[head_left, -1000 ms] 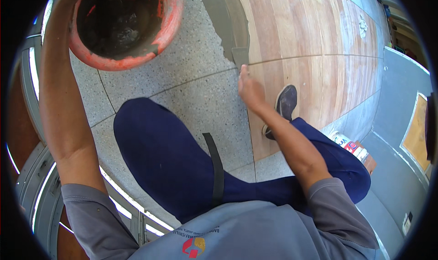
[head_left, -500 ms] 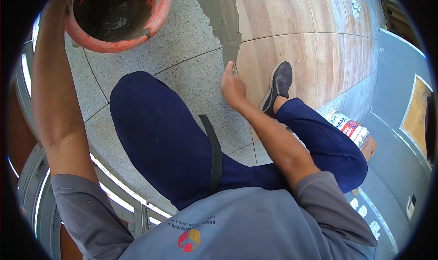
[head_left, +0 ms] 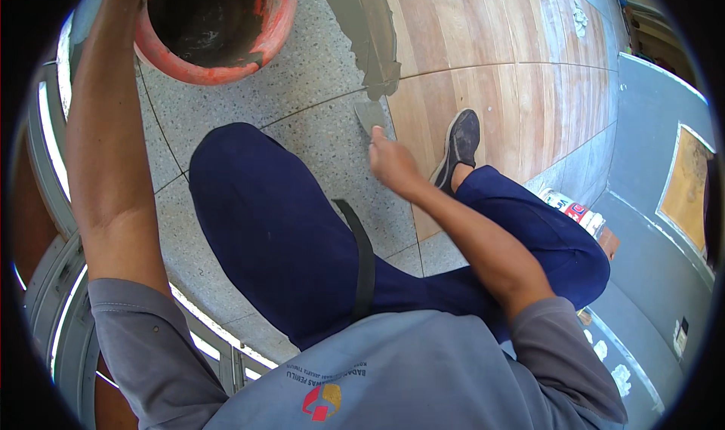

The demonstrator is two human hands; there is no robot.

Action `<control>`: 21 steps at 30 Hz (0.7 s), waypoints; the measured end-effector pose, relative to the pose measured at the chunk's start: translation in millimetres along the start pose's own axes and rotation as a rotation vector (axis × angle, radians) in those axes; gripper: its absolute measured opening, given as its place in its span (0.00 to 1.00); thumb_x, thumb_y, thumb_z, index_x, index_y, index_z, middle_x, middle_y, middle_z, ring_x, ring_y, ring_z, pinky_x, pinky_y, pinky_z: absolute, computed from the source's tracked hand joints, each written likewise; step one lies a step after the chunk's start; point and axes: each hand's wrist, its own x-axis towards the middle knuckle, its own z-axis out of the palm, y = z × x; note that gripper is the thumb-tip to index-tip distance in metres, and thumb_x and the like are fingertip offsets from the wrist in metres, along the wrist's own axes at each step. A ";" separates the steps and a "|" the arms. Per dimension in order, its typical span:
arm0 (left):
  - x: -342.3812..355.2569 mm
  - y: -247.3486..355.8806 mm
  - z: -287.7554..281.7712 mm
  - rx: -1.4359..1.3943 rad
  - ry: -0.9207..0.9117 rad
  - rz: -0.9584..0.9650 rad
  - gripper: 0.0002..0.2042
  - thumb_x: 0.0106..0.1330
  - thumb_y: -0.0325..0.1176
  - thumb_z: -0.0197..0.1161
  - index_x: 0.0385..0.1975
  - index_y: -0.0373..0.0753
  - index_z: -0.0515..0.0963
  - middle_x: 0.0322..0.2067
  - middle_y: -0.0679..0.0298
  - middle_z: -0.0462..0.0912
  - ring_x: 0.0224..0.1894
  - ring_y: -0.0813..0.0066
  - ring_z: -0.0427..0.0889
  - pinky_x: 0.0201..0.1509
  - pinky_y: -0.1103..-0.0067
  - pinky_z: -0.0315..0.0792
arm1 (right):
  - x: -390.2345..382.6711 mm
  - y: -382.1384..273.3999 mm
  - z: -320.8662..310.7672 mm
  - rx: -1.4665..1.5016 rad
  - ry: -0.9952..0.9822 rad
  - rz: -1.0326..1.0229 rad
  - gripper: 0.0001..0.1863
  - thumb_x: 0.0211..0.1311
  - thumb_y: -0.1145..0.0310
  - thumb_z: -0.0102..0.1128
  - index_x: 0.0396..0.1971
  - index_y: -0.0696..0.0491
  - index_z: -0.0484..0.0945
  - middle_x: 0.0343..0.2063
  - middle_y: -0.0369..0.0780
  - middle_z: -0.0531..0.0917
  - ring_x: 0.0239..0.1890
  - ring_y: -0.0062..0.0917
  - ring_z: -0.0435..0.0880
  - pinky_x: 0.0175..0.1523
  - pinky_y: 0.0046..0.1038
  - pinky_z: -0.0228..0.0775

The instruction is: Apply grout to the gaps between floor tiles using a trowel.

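Crouched over floor (head_left: 310, 143), with bucket (head_left: 189, 71) at 11 o'clock, paste (head_left: 374, 37) at 12. Can't tell left hand's state: out of frame past 10. With right hand (head_left: 391, 162), gripping scraper (head_left: 368, 114) at 12, just short of paste.

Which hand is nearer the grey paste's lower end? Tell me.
Right hand, just below the grey paste; left forearm lies farther left, past the bucket, its hand out of view.

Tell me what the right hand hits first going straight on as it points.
Scraper leading, the right hand would likely meet the near end of the grey paste strip; the hand's height above the floor tiles is unclear.
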 end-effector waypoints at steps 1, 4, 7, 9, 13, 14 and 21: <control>1.9 0.7 0.9 0.004 0.005 0.002 0.09 0.55 0.25 0.62 0.14 0.37 0.73 0.11 0.60 0.76 0.12 0.70 0.75 0.17 0.71 0.66 | 2.0 9.4 -10.9 0.085 0.070 -0.144 0.19 0.69 0.65 0.50 0.54 0.60 0.74 0.28 0.59 0.83 0.28 0.53 0.84 0.36 0.51 0.75; 1.4 4.1 7.4 0.128 -0.008 0.068 0.09 0.55 0.25 0.62 0.15 0.38 0.73 0.11 0.62 0.76 0.11 0.71 0.74 0.16 0.72 0.66 | 62.4 37.4 -77.9 0.162 0.160 -0.344 0.20 0.67 0.65 0.56 0.57 0.53 0.81 0.28 0.57 0.84 0.22 0.43 0.84 0.33 0.42 0.77; -7.5 12.7 20.2 0.139 0.117 0.293 0.10 0.56 0.27 0.63 0.15 0.38 0.72 0.11 0.63 0.75 0.09 0.73 0.72 0.14 0.73 0.63 | 150.9 35.4 -148.3 0.044 0.033 -0.329 0.14 0.64 0.66 0.47 0.37 0.57 0.82 0.27 0.56 0.84 0.23 0.48 0.85 0.32 0.46 0.78; -10.2 23.3 19.1 0.136 0.058 0.127 0.10 0.56 0.27 0.63 0.15 0.38 0.71 0.10 0.63 0.74 0.09 0.73 0.72 0.13 0.73 0.62 | 188.3 19.2 -167.0 -0.092 0.178 -0.535 0.15 0.63 0.66 0.48 0.38 0.57 0.82 0.27 0.56 0.84 0.23 0.48 0.85 0.32 0.46 0.78; -21.4 30.7 27.8 0.105 0.069 0.023 0.13 0.58 0.28 0.63 0.14 0.37 0.70 0.09 0.62 0.73 0.09 0.73 0.72 0.11 0.74 0.61 | 185.0 20.0 -143.4 -0.327 -0.027 -0.516 0.15 0.62 0.67 0.49 0.41 0.60 0.81 0.31 0.57 0.84 0.33 0.51 0.86 0.38 0.48 0.78; -22.6 29.8 30.1 0.083 0.100 0.069 0.13 0.58 0.28 0.63 0.13 0.37 0.70 0.09 0.61 0.73 0.09 0.72 0.72 0.11 0.73 0.61 | 168.4 35.2 -125.4 -0.455 0.016 -0.574 0.16 0.62 0.68 0.50 0.45 0.60 0.80 0.31 0.56 0.85 0.35 0.51 0.85 0.38 0.49 0.77; -20.9 16.7 19.4 0.273 0.045 0.001 0.12 0.59 0.32 0.62 0.14 0.39 0.73 0.10 0.60 0.76 0.13 0.72 0.76 0.19 0.74 0.70 | 87.3 131.3 -102.2 -0.385 -0.025 -0.687 0.22 0.69 0.66 0.51 0.62 0.49 0.74 0.23 0.51 0.81 0.27 0.49 0.82 0.33 0.50 0.71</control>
